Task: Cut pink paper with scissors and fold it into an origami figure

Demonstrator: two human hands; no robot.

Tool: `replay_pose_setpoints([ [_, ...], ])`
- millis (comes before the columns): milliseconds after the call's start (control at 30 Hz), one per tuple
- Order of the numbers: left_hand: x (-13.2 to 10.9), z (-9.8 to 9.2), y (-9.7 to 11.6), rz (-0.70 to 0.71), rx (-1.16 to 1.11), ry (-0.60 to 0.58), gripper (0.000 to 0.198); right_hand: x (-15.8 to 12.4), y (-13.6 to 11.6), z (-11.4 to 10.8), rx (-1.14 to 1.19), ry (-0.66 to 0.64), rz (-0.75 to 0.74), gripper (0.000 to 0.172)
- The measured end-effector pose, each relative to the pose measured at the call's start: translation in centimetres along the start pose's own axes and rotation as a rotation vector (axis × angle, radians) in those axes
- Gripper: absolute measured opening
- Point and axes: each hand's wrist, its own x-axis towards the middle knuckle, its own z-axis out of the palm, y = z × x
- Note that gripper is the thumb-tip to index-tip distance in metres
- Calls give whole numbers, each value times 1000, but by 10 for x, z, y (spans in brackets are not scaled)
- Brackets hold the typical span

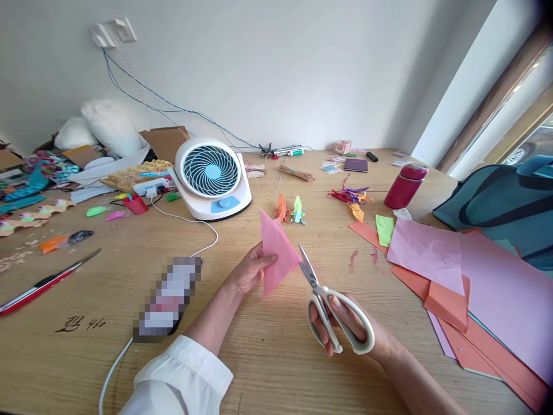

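My left hand (pixel 249 272) pinches a folded pink paper triangle (pixel 275 251) and holds it upright above the wooden table (pixel 268 357). My right hand (pixel 352 329) grips white-handled scissors (pixel 332 308) through the handle loops. The blades point up and left, and their tips almost touch the right edge of the pink paper. Just beyond the paper, two small folded paper figures stand on the table, one orange (pixel 281 208) and one green (pixel 298 210).
A stack of pink and orange sheets (pixel 466 276) lies at right, beside a teal bag (pixel 505 202) and a red flask (pixel 405 185). A white desk fan (pixel 211 177) stands behind, its cable running toward me. A red-handled blade (pixel 43 283) lies at left amid craft clutter.
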Motion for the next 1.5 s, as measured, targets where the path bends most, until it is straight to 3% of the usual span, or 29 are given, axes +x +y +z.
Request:
replay_pose_setpoints([
  [800,0,-3,6,9,31,-17,49,2,6,2,7,63,87,55],
  [1067,-1,-3,1,-12,104,-90,53,2,8,3,17,35,51,54],
  [1500,-1,-4,-3,-4,136,-80,55,5,11,3,11,62,58,53],
])
